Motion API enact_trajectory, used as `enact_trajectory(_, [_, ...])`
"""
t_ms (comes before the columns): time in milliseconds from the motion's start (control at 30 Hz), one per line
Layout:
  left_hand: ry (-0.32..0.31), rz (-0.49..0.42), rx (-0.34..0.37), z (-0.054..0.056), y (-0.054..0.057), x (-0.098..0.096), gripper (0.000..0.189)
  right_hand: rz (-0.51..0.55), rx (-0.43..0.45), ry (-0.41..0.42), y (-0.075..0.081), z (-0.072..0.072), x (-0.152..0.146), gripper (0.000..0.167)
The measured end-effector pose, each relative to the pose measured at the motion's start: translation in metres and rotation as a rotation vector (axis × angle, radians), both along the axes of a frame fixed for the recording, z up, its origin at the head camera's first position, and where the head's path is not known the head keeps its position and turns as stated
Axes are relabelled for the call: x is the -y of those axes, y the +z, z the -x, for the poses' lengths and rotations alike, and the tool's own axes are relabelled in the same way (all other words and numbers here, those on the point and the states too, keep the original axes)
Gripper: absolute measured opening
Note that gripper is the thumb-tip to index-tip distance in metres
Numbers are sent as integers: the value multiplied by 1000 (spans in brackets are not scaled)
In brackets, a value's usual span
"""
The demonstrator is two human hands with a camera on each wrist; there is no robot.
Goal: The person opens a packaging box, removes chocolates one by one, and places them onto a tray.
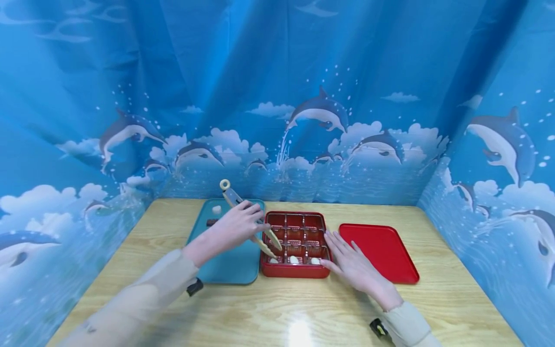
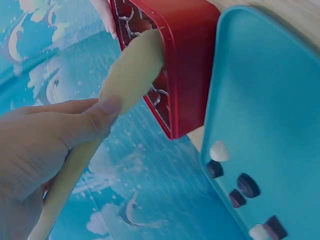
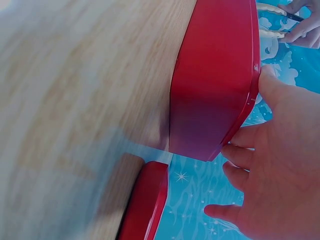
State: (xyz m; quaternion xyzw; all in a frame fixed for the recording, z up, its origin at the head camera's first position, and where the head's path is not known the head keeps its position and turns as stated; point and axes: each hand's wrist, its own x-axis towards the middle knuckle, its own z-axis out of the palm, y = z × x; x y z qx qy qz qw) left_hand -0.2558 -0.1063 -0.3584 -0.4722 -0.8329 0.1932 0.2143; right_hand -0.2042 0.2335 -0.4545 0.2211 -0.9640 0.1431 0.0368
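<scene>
My left hand (image 1: 244, 221) grips a pair of cream-tipped tongs (image 1: 232, 196) above a red box (image 1: 295, 273) with metal dividers. The tong tips reach down into its front left compartment, close to a small white piece (image 1: 273, 260); whether they touch it I cannot tell. Two more white pieces sit in the front middle (image 1: 294, 260) and front right compartments. In the left wrist view one broad tong arm (image 2: 135, 70) hides much of the box's inside. My right hand (image 1: 353, 265) touches the box's right side, fingers extended along the rim.
Left of the box lies a blue tray (image 1: 225, 267); several dark pieces (image 2: 248, 185) and white pieces (image 2: 219, 151) lie near its far end. A red lid or shallow tray (image 1: 377, 250) is to the right. A dolphin-print curtain (image 1: 277, 96) stands behind the wooden table (image 1: 243, 313).
</scene>
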Motion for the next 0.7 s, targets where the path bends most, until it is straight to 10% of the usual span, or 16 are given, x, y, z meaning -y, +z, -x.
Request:
enact_trajectory(367, [45,278,-48,-5,8,-38,33,22,19,2,-1,0,1,79])
enact_trajectory(700, [76,262,-65,-10,2,-46,20,10,11,-3,-1,0,0,80])
